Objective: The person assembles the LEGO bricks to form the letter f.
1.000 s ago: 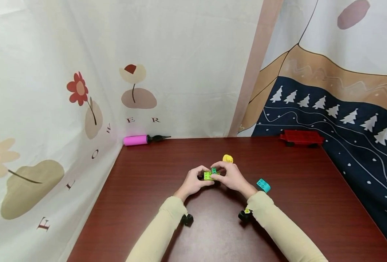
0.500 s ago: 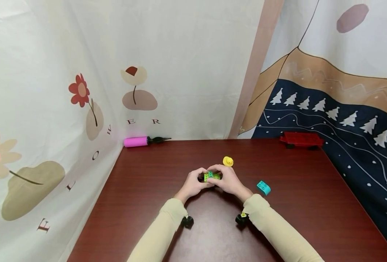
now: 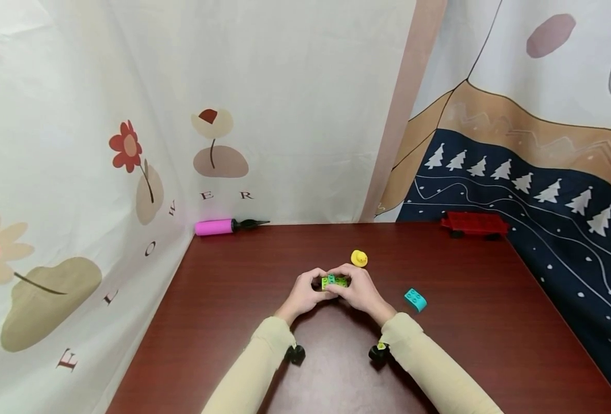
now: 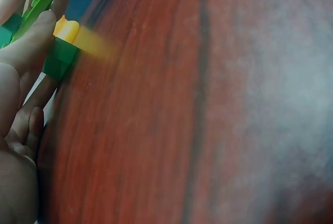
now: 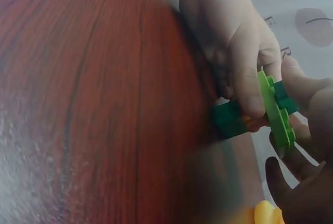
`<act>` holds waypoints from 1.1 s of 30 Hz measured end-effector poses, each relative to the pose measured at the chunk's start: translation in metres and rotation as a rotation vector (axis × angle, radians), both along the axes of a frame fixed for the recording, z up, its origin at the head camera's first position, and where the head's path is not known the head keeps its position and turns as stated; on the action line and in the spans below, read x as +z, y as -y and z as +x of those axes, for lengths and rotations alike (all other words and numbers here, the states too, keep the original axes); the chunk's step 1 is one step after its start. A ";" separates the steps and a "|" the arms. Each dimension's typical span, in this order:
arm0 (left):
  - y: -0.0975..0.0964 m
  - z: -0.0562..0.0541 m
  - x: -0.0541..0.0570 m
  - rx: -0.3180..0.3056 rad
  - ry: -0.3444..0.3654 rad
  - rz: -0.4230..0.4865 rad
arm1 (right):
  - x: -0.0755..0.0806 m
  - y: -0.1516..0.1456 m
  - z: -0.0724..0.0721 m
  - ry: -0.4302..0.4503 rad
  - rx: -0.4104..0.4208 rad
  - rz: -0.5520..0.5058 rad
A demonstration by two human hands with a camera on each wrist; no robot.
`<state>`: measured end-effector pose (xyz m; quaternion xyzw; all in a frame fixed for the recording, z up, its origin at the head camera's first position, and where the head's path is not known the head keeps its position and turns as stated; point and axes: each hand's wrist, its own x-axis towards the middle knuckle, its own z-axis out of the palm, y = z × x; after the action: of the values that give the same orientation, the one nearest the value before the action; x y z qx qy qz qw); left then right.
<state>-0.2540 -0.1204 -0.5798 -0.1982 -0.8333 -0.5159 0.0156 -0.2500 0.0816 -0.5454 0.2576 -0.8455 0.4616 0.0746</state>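
Observation:
A lime green plate brick [image 3: 342, 282] with studs is held between both hands above the table. A small green brick [image 3: 331, 278] sits on its upper side. My left hand [image 3: 303, 295] grips the assembly, its thumb pressed along the plate's side. My right hand [image 3: 361, 290] pinches the small brick and the plate from the other side. In the right wrist view a dark green brick [image 5: 230, 120] projects under the plate, with an orange bit [image 5: 246, 121] beside it. Fingers partly hide how the lower pieces join.
A yellow rubber duck [image 3: 359, 258] stands just behind the right hand. A turquoise brick [image 3: 415, 299] lies right of it. At the back are a pink pump [image 3: 214, 227] and a red toy wagon [image 3: 474, 223], near the fabric walls.
My right hand has moved left and a little down, bringing the small green brick lower over the lime plate. The left hand stays nearly in place. The head view has tilted slightly upward.

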 end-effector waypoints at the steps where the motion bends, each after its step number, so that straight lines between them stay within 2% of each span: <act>1: 0.000 0.001 0.000 0.000 0.002 0.001 | -0.001 0.000 0.000 -0.006 -0.002 -0.001; 7: -0.001 0.006 -0.001 -0.005 0.023 -0.016 | -0.008 0.001 0.003 -0.072 0.025 -0.026; 13: 0.000 0.004 0.001 -0.006 0.018 0.001 | -0.013 0.003 0.000 -0.120 0.049 -0.058; 24: 0.004 -0.005 0.005 0.012 0.020 -0.016 | -0.005 0.007 -0.006 -0.068 0.000 -0.031; 33: -0.001 -0.002 0.003 -0.018 0.035 -0.001 | -0.004 -0.002 -0.002 -0.028 -0.016 -0.001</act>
<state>-0.2561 -0.1196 -0.5773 -0.1968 -0.8319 -0.5188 -0.0036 -0.2523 0.0838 -0.5498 0.2573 -0.8463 0.4576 0.0902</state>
